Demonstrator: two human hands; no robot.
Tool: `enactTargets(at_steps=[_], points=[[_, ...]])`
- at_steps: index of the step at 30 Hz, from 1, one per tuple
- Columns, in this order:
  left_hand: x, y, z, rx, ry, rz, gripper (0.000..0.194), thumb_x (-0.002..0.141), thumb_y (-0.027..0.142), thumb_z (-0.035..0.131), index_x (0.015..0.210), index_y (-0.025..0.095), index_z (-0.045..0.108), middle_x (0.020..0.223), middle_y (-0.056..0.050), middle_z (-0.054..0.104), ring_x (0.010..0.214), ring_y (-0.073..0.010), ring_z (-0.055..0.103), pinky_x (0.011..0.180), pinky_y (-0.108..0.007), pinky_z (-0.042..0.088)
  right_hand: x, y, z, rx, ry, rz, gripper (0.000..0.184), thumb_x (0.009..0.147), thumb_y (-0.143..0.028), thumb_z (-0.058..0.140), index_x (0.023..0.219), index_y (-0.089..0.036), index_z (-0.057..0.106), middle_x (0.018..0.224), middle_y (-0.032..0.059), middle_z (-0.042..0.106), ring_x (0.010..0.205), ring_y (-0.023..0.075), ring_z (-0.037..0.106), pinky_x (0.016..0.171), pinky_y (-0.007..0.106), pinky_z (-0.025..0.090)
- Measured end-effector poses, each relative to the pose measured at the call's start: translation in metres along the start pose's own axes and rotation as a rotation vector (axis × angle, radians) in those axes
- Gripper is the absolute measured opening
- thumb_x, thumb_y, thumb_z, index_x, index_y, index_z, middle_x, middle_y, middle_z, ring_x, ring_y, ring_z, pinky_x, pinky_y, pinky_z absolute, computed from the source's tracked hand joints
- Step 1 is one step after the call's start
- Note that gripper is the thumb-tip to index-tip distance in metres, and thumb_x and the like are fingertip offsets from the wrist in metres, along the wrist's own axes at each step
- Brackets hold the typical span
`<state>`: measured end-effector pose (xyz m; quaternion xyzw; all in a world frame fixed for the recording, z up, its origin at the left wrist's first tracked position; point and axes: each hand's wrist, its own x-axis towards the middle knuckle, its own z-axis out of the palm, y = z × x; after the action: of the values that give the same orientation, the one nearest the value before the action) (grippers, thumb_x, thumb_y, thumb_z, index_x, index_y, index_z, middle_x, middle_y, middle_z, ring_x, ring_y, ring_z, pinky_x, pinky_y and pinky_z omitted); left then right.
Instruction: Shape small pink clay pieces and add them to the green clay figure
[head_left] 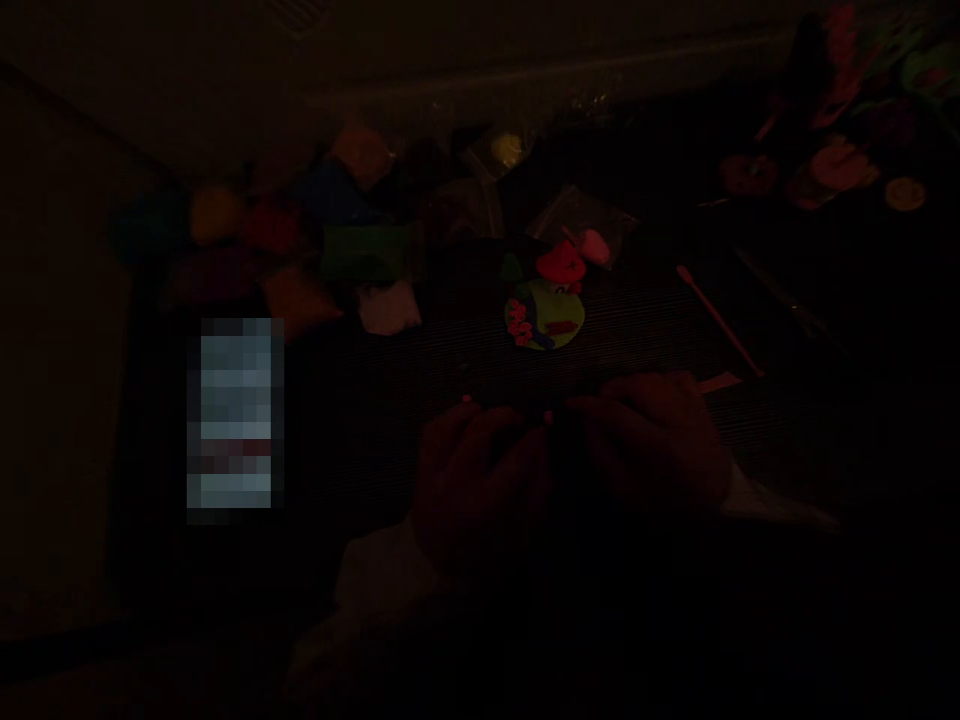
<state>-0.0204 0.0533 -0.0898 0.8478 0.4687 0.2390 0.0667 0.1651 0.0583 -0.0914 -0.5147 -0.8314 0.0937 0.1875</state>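
The picture is very dark. My left hand (pixel 480 480) is low in the middle, fingers bent and drawn together, with a tiny pink piece (pixel 548 417) at the tips of its thumb and index finger. Another small pink bit (pixel 466 398) lies just beyond its knuckles. Close by on the right, my right hand (pixel 652 440) is closed, fingers pointing toward the left one; whatever is in its fingers is hidden. Beyond both hands sits a round green clay-like disc (pixel 566 305) bearing a red mushroom-like cap (pixel 560 263), pink flower shapes and a dark blue strip.
Several coloured packets, among them a green one (pixel 367 250) and a white one (pixel 390 306), lie at the back left. A lit phone-like screen (pixel 235 415), blurred, is at left. Right of the disc are a pink stick tool (pixel 718 320) and a pale strip (pixel 720 383).
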Motion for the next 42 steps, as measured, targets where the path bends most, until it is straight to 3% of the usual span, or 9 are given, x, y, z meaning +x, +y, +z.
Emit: enactTargets(at_steps=[24,28,36,42], points=[[0.0006,0.002,0.0046,0.023,-0.137,0.047,0.034,0.068,0.029,0.054,0.102,0.028,0.055,0.1,-0.004,0.052,0.092,-0.0209,0.041,0.084,-0.042,0.034,0.0005,-0.0008,-0.0016,0.015,0.013,0.016,0.025,0.074,-0.026,0.048,0.096,-0.02,0.057,0.08,0.0033,0.055,0.074,0.0148,0.047,0.067,0.033,0.029],[0.0013,0.003,0.0016,-0.045,-0.118,0.022,0.03,0.067,0.026,0.056,0.096,0.03,0.058,0.097,-0.002,0.054,0.092,-0.0202,0.039,0.083,-0.04,0.035,-0.0008,0.0004,-0.0019,0.044,0.06,0.028,0.025,0.072,-0.025,0.05,0.095,-0.02,0.057,0.08,0.0034,0.055,0.074,0.0147,0.047,0.068,0.033,0.031],[0.0049,0.0027,-0.0002,-0.09,-0.058,-0.135,0.009,0.065,0.024,0.059,0.072,0.022,0.063,0.078,-0.001,0.058,0.083,-0.0161,0.045,0.082,-0.036,0.037,-0.0029,0.0,-0.0038,0.08,0.125,0.069,0.024,0.072,-0.021,0.05,0.095,-0.019,0.057,0.081,0.0033,0.054,0.075,0.0145,0.047,0.068,0.032,0.034],[0.0062,0.008,0.004,-0.02,-0.059,-0.18,0.015,0.064,0.033,0.059,0.072,0.021,0.063,0.077,-0.002,0.059,0.081,-0.0176,0.047,0.081,-0.038,0.036,-0.0034,0.0005,-0.006,0.091,0.145,0.086,0.024,0.072,-0.021,0.05,0.094,-0.02,0.057,0.082,0.0035,0.054,0.076,0.0148,0.048,0.068,0.032,0.034]])
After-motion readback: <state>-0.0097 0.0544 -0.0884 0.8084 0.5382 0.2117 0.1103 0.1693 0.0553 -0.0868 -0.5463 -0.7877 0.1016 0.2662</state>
